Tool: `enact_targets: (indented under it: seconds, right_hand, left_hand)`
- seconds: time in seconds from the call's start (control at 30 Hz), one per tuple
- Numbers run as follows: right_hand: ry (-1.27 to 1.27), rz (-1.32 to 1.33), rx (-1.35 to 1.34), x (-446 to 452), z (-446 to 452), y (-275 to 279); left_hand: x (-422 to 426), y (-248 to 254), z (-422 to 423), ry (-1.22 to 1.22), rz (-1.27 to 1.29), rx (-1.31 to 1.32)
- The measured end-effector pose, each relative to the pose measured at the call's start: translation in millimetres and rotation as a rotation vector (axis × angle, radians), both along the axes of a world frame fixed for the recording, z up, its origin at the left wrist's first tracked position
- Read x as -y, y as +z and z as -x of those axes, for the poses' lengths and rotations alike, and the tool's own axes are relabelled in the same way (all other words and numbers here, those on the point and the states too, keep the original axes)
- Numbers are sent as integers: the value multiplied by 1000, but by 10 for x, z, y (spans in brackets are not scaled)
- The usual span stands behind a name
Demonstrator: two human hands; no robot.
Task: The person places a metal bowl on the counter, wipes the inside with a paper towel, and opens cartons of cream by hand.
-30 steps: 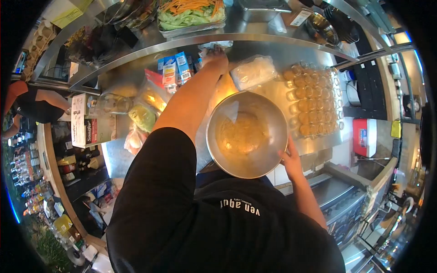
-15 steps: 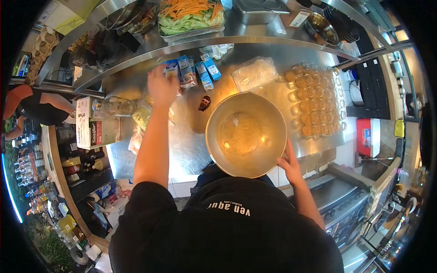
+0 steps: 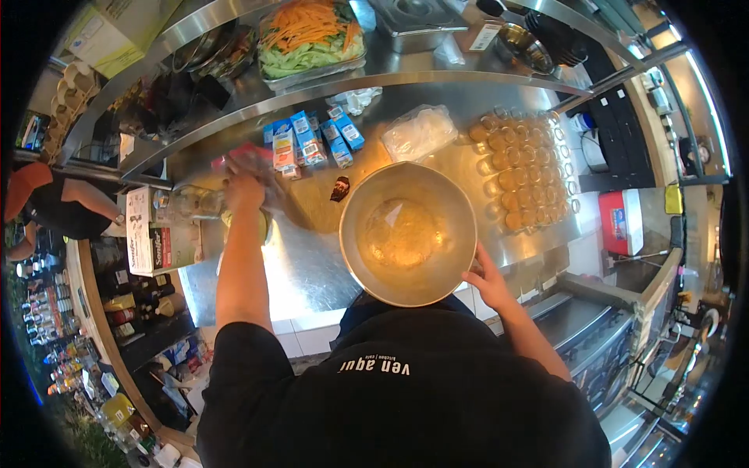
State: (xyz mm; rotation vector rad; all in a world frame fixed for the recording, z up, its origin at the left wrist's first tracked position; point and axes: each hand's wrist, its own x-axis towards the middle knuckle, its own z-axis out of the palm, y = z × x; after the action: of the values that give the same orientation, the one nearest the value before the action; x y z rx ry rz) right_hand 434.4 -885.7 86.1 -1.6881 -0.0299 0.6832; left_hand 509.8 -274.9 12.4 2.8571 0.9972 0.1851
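Note:
A large metal bowl (image 3: pixel 409 234) with a thin yellowish layer inside stands at the table's near edge. My right hand (image 3: pixel 489 279) grips its right rim, with the thumb near the edge. My left hand (image 3: pixel 244 187) is stretched out at the left, over a clear plastic bag with a red top (image 3: pixel 243 154); its fingers are partly hidden and blurred. Blue and white cartons (image 3: pixel 310 140) lie to the right of that hand. A small dark red packet (image 3: pixel 340 188) rests between the cartons and the bowl. Beyond the bowl is a clear bag of pale contents (image 3: pixel 420 132).
Many small glass jars (image 3: pixel 527 168) stand in rows at the right. A Sonifer box (image 3: pixel 164 234) and a glass jar (image 3: pixel 199 201) are at the left. Shredded vegetables (image 3: pixel 310 35) fill a tray on the shelf. A co-worker's arm (image 3: pixel 92 198) shows far left.
My left hand has moved from the crumpled wrapping at the back, past the cartons, to the bag at the left. The dark red packet has come into view. My right hand stays on the bowl.

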Motion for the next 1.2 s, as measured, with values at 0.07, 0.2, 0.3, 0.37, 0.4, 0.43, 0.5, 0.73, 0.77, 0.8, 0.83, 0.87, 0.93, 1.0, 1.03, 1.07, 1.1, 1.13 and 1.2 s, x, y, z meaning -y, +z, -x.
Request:
enact_targets:
  seconds: [0.07,0.2,0.3,0.37,0.4,0.43,0.5,0.73,0.77,0.8,0.83,0.87,0.93,1.0,1.03,1.07,1.1,1.13,1.2]
  right_hand:
    - [1,7,34,-24,16,50]
    - [30,30,23,50,85,-29]
    - [71,29,50,61,75,22]
    - [127,60,-12,77,24,132]
    - [172,0,-19,30,-21,406]
    - [119,-59,-60,70,8,298]
    - [169,6,-24,206,-47,218]
    - [104,150,229,519,-293,-117]
    - [118,157,345,542,-359,-164]
    - [92,144,338,572,-430,-145]
    - [140,148,418,599,-530,-87]
    - [192,152,496,619,-626,-25]
    - [235,81,529,619,-808,109]
    - [326,-41,576,565,-974,198]
    - [362,-105,573,511,-1044,222]
    - [399,-95,592,434,-1134,287]
    - [452,-90,598,350,-1186,330]
    - [442,-163,543,302,-1237,471]
    - [378,-170,698,197,-1332,671]
  left_hand:
    - [29,67,-78,-22,-56,39]
    - [390,390,-361,-204,282,97]
    - [335,-141,-637,-270,93,-105]
    - [500,245,-729,-226,126,-254]
    - [590,452,-742,-133,216,-240]
    - [678,601,-775,-17,159,-211]
    - [789,889,-714,-39,178,-204]
    - [372,428,-302,-154,691,544]
    - [624,665,-154,-179,905,638]
    - [756,747,-102,-202,897,620]
    - [828,754,13,-231,1278,748]
    - [934,769,95,-243,1664,864]
    - [1244,788,138,-61,1698,918]
    - [1617,918,108,71,1703,987]
    - [1909,1129,113,-46,1605,872]
    - [2182,1315,78,-171,1674,793]
    - [2528,1400,44,-61,1517,839]
    - [2878,1565,56,-185,1468,800]
    - [3257,1652,128,-288,1416,618]
